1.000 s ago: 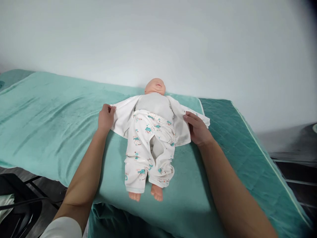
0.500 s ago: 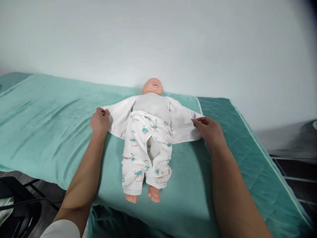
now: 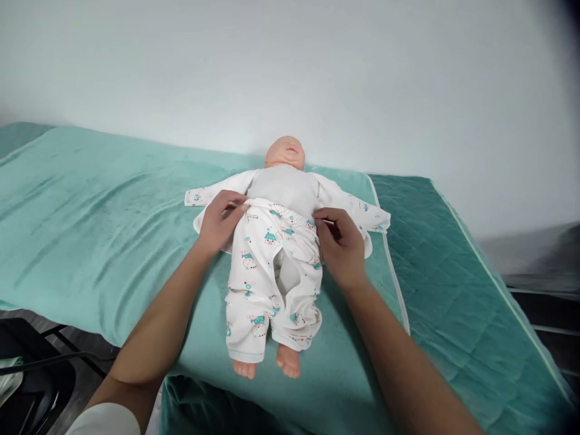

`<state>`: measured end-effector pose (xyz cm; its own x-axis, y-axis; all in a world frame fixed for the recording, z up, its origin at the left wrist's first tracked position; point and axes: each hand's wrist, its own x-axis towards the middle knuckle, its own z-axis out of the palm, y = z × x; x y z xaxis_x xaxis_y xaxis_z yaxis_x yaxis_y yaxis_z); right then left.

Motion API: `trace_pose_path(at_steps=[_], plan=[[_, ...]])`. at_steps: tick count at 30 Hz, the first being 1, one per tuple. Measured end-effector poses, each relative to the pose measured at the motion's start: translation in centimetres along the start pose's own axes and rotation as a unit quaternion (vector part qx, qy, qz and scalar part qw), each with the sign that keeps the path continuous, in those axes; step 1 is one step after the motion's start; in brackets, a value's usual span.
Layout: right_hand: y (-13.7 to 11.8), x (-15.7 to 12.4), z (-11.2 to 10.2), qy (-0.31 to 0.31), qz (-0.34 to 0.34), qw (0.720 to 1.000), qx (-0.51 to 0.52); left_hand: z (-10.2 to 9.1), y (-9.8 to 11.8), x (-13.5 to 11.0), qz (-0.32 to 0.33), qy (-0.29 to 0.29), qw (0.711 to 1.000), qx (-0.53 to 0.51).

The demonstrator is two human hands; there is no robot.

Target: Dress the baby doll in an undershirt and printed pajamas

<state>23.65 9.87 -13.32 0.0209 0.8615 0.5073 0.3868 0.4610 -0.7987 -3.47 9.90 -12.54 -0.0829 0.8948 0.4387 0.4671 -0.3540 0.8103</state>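
A baby doll point(image 3: 286, 152) lies on its back, head toward the wall and feet toward me. It wears white baby pants point(image 3: 254, 266) with a teal cartoon print and a split crotch. A white baby shirt point(image 3: 338, 194) lies spread open beneath it, sleeves out to both sides, leaving the pale torso bare. My left hand point(image 3: 221, 222) pinches the pants' waistband at the doll's hip on the left of the view. At the opposite hip, my right hand point(image 3: 341, 244) has its fingertips closed on the waistband edge; the fingers partly hide the cloth there.
Under the doll is a light green blanket point(image 3: 113, 223) with a white border. A darker green quilted cover point(image 3: 453, 260) shows on the right. A white wall point(image 3: 290, 72) rises behind the bed. A black chair point(image 3: 40, 362) stands at lower left.
Both hands have let go of the shirt's spread front panels and moved inward to the pants' waistband. The panels now lie lower beside the doll, with the printed sleeves showing.
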Motion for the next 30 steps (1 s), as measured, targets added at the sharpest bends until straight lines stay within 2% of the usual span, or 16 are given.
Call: trace_pose_path(at_steps=[3, 8, 12, 16, 19, 22, 24, 27, 30], plan=[[-0.5, -0.1, 0.4, -0.008, -0.012, 1.0, 0.016, 0.4, 0.5, 0.1, 0.04, -0.052, 0.997, -0.038], [-0.4, 0.6, 0.0, -0.052, -0.102, 0.993, -0.021, 1.1, 0.6, 0.8, 0.071, -0.057, 0.996, 0.003], [-1.2, 0.6, 0.5, -0.07, -0.111, 0.988, -0.082, 1.6, 0.9, 1.3, 0.114, -0.052, 0.99, 0.069], [-1.5, 1.3, 0.9, -0.113, -0.129, 0.981, -0.087, 1.6, 1.3, 1.7, 0.145, -0.096, 0.984, 0.046], [-1.3, 2.6, 1.1, -0.133, -0.067, 0.985, -0.083, 1.8, 1.4, 2.8, 0.09, -0.105, 0.989, 0.042], [-0.6, 4.8, 1.6, -0.122, 0.013, 0.986, -0.116, 2.5, 1.2, 4.8, 0.026, -0.099, 0.994, 0.048], [0.2, 6.3, 2.0, -0.124, 0.036, 0.986, -0.105, 3.0, 0.9, 6.3, 0.002, -0.095, 0.995, 0.028], [1.6, 8.0, 2.5, -0.159, 0.092, 0.983, 0.005, 3.4, 0.3, 7.7, -0.05, -0.108, 0.992, -0.051], [2.7, 8.4, 2.6, -0.167, 0.184, 0.961, 0.122, 3.1, -0.2, 7.6, -0.1, -0.142, 0.975, -0.135]])
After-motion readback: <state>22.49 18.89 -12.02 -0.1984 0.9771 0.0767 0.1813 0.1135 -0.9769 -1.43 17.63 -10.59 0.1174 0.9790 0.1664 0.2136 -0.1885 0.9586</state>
